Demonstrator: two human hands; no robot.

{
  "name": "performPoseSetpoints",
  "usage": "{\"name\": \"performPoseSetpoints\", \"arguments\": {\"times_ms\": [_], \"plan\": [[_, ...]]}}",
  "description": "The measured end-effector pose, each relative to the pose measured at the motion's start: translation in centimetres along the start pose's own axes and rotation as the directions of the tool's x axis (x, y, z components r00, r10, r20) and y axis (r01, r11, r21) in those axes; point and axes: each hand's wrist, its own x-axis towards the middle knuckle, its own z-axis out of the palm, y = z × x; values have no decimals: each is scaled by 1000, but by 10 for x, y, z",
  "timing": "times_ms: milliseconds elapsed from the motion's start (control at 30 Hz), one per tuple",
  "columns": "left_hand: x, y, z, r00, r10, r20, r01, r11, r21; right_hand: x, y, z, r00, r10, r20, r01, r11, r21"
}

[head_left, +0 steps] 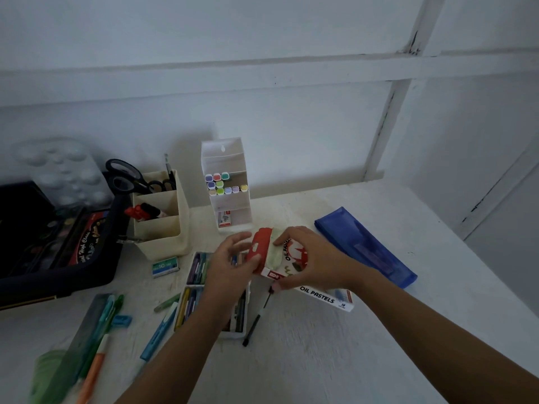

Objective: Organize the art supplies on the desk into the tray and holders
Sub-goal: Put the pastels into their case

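Although loose pens (pixel 99 325) lie unsorted at the near-left corner of the bench (pixel 306 360), fingers of the right hand (pixel 318 258) clasp the oil pastels box (pixel 293 255) mid-bench above the open pastel tray (pixel 192 304). The left hand (pixel 227 263) meets its flap (pixel 259 243), grip unclear. Far holders (pixel 160 231) already carry scissors (pixel 125 173) and markers (pixel 221 185).

Everything sits in dim light with a cold blue-grey cast. Soft light comes from the right of the marker holder (pixel 226 182), which throws a faint shadow leftward onto the wall (pixel 186 147). Left of the holder, the black tray (pixel 73 279) sinks into near-black and the clear palette (pixel 64 167) looks hazy. In front of the holder, the left hand (pixel 230 258) is smeared by motion blur. The right hand (pixel 315 260) and the lettering on the pastel box (pixel 294 258) it grips read fairly sharp. Far below and left of the holder, the pens (pixel 96 339) stretch and blur. Above it, the wall beams (pixel 262 74) bow.
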Motion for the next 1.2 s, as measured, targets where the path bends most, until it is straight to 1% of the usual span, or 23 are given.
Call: {"name": "performPoseSetpoints", "arguments": {"times_ms": [67, 100, 200, 300, 400, 500, 600, 667, 767, 800, 933, 967, 1033, 1100, 1133, 1200], "plan": [[4, 5, -5, 991, -111, 79, 120, 986, -116, 3, 1, -6, 999, 9, 32, -9, 1000, 1], [6, 7, -7, 984, -143, 111, 158, 978, -138, 5, 1, -7, 998, 13, 55, -12, 1000, -13], [9, 10, -10, 972, -172, 157, 190, 976, -109, 11, 0, -4, 995, -8, 98, 18, 995, -100], [12, 11, -11, 974, -164, 153, 170, 985, -29, 13, -5, -1, 993, -27, 118, 49, 981, -187], [15, 13, -13, 979, -152, 133, 147, 988, 51, 11, -8, -3, 991, -63, 115, 84, 980, -183], [16, 12, -16, 992, -54, 118, 17, 957, 290, 8, -8, -7, 992, -101, 82, 114, 978, -173], [16, 10, -18, 985, -17, 170, -57, 905, 422, 8, -9, -7, 992, -109, 66, 121, 969, -217], [16, 10, -20, 978, -14, 207, -81, 893, 443, 10, -11, -2, 992, -105, 69, 120, 954, -276], [16, 15, -25, 981, -1, 196, -62, 946, 319, 13, -16, 5, 994, -73, 85, 98, 936, -338], [16, 16, -29, 981, 3, 193, -63, 951, 304, 15, -17, 7, 994, -60, 86, 86, 934, -348], [16, 17, -40, 971, -14, 240, -85, 914, 398, 17, -28, 13, 995, -25, 98, 65, 900, -430], [15, 16, -43, 974, -10, 227, -89, 902, 422, 17, -29, 14, 995, -16, 103, 61, 889, -455], [12, 14, -54, 990, 56, 126, -116, 836, 537, 15, -31, 17, 995, -4, 104, 55, 871, -488], [6, 12, -70, 991, 130, 10, -102, 725, 681, 15, -32, 18, 994, 13, 106, 43, 861, -506], [5, 9, -80, 989, 141, -31, -71, 663, 745, 15, -32, 19, 994, 25, 108, 35, 855, -518], [3, 2, -94, 996, 67, -66, 21, 526, 850, 18, -31, 20, 993, 51, 108, 16, 838, -546]]}}
